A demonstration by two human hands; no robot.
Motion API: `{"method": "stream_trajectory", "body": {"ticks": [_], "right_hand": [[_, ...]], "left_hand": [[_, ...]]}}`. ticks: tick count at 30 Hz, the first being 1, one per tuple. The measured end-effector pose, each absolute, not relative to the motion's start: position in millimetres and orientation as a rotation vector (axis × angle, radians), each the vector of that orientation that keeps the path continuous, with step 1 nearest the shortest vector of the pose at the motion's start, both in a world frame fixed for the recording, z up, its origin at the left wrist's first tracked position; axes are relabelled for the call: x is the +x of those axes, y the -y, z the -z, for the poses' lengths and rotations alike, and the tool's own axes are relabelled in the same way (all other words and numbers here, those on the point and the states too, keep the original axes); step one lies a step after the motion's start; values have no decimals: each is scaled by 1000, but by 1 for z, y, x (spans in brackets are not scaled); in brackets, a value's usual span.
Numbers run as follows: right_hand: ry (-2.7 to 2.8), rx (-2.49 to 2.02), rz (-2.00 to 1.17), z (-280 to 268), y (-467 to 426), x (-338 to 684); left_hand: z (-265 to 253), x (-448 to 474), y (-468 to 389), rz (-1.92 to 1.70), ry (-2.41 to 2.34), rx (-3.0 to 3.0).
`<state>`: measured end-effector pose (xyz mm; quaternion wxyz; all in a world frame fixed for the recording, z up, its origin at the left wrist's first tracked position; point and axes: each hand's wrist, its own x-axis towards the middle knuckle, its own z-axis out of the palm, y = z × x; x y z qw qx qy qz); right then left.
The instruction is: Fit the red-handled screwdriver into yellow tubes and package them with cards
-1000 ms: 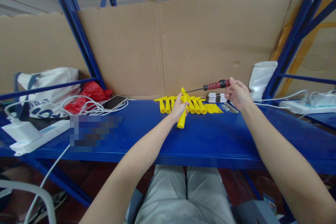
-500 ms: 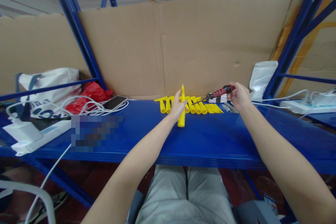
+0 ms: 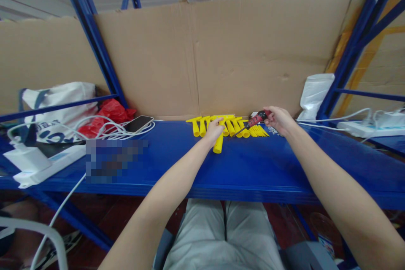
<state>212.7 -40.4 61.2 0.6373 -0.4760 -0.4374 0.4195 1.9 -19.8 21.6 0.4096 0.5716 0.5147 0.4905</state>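
My left hand (image 3: 215,130) is closed around a yellow T-shaped plastic piece (image 3: 218,145), whose round open end points toward me above the blue table. In my right hand (image 3: 277,119) is a red and black screwdriver (image 3: 256,120), its thin shaft slanting down and left toward the yellow piece. The tip ends just right of that piece, and I cannot tell whether it touches. Behind my left hand a row of similar yellow T-shaped pieces (image 3: 196,128) lies along the back. Thin pointed yellow strips (image 3: 257,131) sit right of the row, below the screwdriver handle.
A blue table (image 3: 253,168) backs onto a cardboard wall (image 3: 247,50). At left are a phone (image 3: 139,123), white cables (image 3: 107,128), a red plastic bag (image 3: 109,112), a cloth bag (image 3: 60,109) and a power strip (image 3: 50,168). A white pouch (image 3: 315,96) leans at back right.
My right hand and the screwdriver have moved left and lower, the tip nearing the held piece. The yellow piece in my left hand has tilted, its upper end now lower.
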Motion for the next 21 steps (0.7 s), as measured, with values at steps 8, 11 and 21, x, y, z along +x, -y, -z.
{"method": "stream_trajectory", "body": {"ticks": [8,11,21], "right_hand": [[1352,-1325,-1172,-58,44,223],[1542,-1391,-1250,-55,46,228],[1694,-1529,-1393,-38,45,233]], "left_hand": [[-6,2,5,-1282,-1403,1518],[-4,1,3,-1295,-1423,1542],[-8,0,9,-1218,-1457,1624]]}}
